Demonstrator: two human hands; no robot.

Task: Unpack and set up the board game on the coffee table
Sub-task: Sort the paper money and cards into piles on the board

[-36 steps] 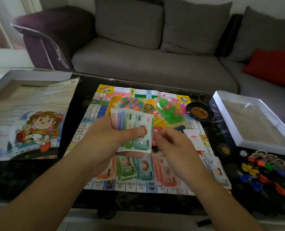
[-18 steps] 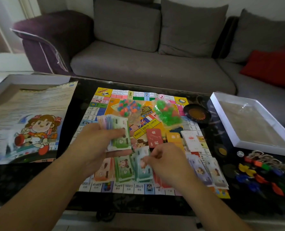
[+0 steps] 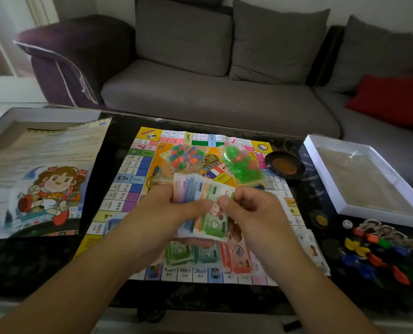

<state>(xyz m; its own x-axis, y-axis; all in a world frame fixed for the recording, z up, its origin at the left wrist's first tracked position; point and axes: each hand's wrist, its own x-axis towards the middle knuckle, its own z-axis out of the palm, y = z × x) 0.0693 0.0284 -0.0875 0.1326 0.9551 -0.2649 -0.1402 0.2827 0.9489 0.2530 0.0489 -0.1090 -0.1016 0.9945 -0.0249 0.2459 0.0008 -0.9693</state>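
The colourful game board (image 3: 128,186) lies flat on the dark coffee table (image 3: 31,266). My left hand (image 3: 162,213) holds a fanned stack of play money (image 3: 200,189) above the board's middle. My right hand (image 3: 251,213) pinches the top green note (image 3: 212,225) of that stack. Sorted piles of notes (image 3: 200,254) lie in a row along the board's near edge, partly hidden by my hands. Two clear bags of small plastic pieces, one mixed-colour (image 3: 186,156) and one green (image 3: 241,165), rest on the board's far half.
A box half with a cartoon-girl sheet (image 3: 43,179) sits at the left. A white box tray (image 3: 359,174) stands at the right, a black round spinner (image 3: 285,165) beside it. A die (image 3: 347,224), coin and several coloured pawns (image 3: 379,251) lie at the right front. A grey sofa (image 3: 212,92) is behind.
My right hand laid a note on the piles at the near edge, then came back up to the stack. My left hand has stayed above the board holding the money.
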